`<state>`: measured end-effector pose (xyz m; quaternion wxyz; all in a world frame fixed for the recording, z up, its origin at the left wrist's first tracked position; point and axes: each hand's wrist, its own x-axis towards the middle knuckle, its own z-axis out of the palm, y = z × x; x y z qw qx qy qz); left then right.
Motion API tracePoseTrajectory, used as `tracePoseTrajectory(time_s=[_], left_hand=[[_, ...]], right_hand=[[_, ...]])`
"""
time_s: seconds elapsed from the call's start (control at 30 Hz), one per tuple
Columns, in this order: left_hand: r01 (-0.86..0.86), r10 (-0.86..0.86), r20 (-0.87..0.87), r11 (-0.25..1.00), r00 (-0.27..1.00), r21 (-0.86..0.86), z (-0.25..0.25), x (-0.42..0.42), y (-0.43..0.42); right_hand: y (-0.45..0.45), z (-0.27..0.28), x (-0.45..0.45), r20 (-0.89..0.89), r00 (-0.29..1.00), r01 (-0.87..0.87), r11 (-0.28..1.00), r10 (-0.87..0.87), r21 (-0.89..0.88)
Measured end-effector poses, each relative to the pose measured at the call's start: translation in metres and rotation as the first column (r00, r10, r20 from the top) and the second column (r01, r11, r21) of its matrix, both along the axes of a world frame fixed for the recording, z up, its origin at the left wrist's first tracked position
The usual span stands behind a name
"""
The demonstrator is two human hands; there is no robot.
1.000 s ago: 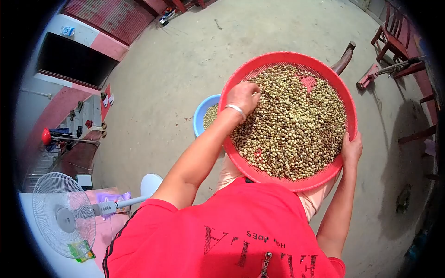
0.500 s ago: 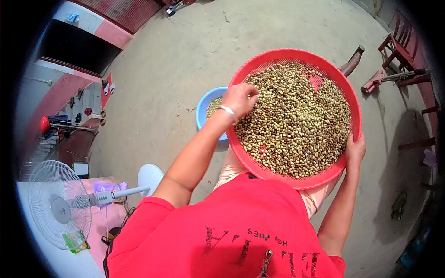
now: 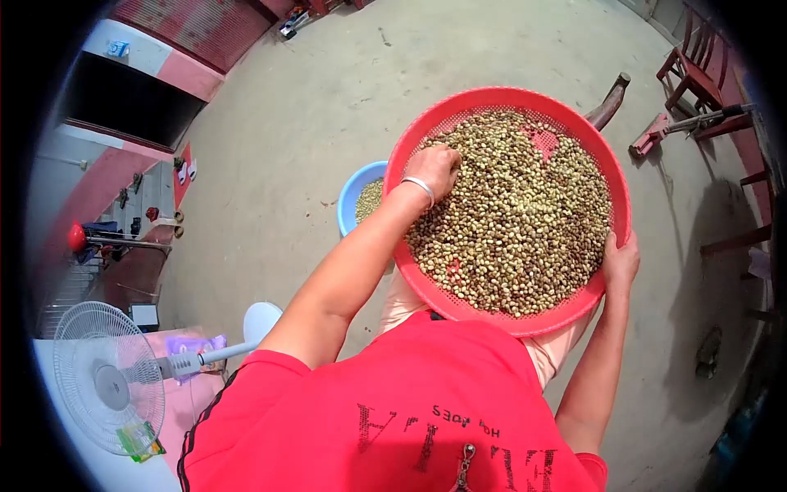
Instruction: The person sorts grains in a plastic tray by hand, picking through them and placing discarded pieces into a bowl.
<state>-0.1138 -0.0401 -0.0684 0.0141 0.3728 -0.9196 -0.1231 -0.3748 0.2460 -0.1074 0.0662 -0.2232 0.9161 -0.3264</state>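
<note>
A round red mesh tray (image 3: pixel 412 283) rests over my lap, spread with small green and brown beans (image 3: pixel 525 217). At the tray's left side, my left hand (image 3: pixel 434 170) is down at the beans with its fingers curled together; whatever is between the fingertips is hidden. My right hand (image 3: pixel 620 261) grips the tray's right rim, thumb on the edge. Partly under the tray's left side is a blue basin (image 3: pixel 348 199) on the floor, with more beans (image 3: pixel 369 199) in it.
A standing fan (image 3: pixel 111 385) is at the lower left, near a purple packet (image 3: pixel 195 348). A wooden chair (image 3: pixel 695 74) and a pink-ended tool (image 3: pixel 650 138) stand at the upper right. A curved piece of wood (image 3: pixel 609 102) shows behind the tray.
The view shifted a little and came back. My left hand has dipped slightly among the beans, its fingers more tucked down. My right hand has kept its hold on the rim.
</note>
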Motion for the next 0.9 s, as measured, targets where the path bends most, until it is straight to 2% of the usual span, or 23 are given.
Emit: tracePoseTrajectory(time_s=[0.1,0.17,0.2,0.27,0.3,0.37,0.43,0.47,0.57,0.63,0.7,0.73,0.8,0.87,0.9], left_hand=[[0.057,-0.057,0.004,0.995,0.998,-0.076,-0.01,0.001,-0.005],[0.034,-0.044,-0.17,0.998,0.984,-0.059,-0.013,0.008,-0.002],[0.031,-0.04,-0.171,0.998,0.984,-0.057,-0.008,0.013,0.002],[0.018,-0.016,-0.369,1.0,0.929,0.003,0.008,0.027,0.009],[0.055,-0.107,-0.466,0.991,0.878,-0.124,-0.001,0.042,-0.001],[-0.277,0.263,-0.323,0.961,0.909,0.001,0.052,0.066,0.014],[-0.425,0.372,-0.263,0.886,0.89,-0.184,0.044,0.11,-0.012],[-0.432,0.379,-0.262,0.882,0.888,-0.187,0.047,0.12,-0.016],[-0.408,0.351,-0.235,0.871,0.906,-0.274,0.059,0.13,-0.01],[-0.347,0.35,-0.271,0.936,0.897,0.061,0.067,0.096,0.014],[-0.162,0.217,-0.307,0.968,0.927,0.194,0.053,0.071,0.026],[-0.068,0.098,-0.305,0.992,0.947,0.107,0.044,0.06,0.026],[-0.034,0.061,-0.268,0.994,0.962,0.105,0.032,0.039,0.022],[0.014,-0.02,-0.293,1.0,0.956,-0.021,0.025,0.024,0.019],[0.009,-0.009,-0.15,1.0,0.989,-0.006,0.021,0.015,0.014]], right_hand=[[-0.001,0.002,0.0,0.004,1.0,0.007,0.999,-0.007,0.034],[0.0,0.002,0.001,0.003,1.0,0.005,0.999,-0.005,0.033],[-0.001,0.003,0.001,0.001,1.0,0.001,1.0,-0.001,0.028],[-0.002,0.004,0.002,-0.005,1.0,0.001,1.0,-0.001,0.029],[-0.002,0.005,0.002,-0.011,1.0,0.004,1.0,-0.003,0.029],[-0.002,0.007,0.003,-0.006,1.0,0.015,0.999,-0.015,0.046],[-0.003,0.008,0.005,0.005,1.0,0.014,0.998,-0.014,0.061],[-0.002,0.008,0.005,0.019,1.0,0.01,0.999,-0.011,0.042],[-0.002,0.003,0.003,-0.006,1.0,-0.025,1.0,0.025,-0.003],[-0.001,0.002,0.002,-0.048,0.998,-0.041,0.999,0.04,-0.021],[-0.002,0.003,0.001,0.0,1.0,-0.014,1.0,0.014,0.013],[-0.002,0.003,0.001,0.0,1.0,-0.014,1.0,0.014,0.013],[-0.001,0.004,0.0,-0.009,1.0,-0.004,0.999,0.005,0.051],[0.0,0.004,0.0,-0.009,1.0,0.0,0.999,0.0,0.036],[-0.001,0.006,0.002,-0.004,1.0,-0.004,1.0,0.004,0.017]])
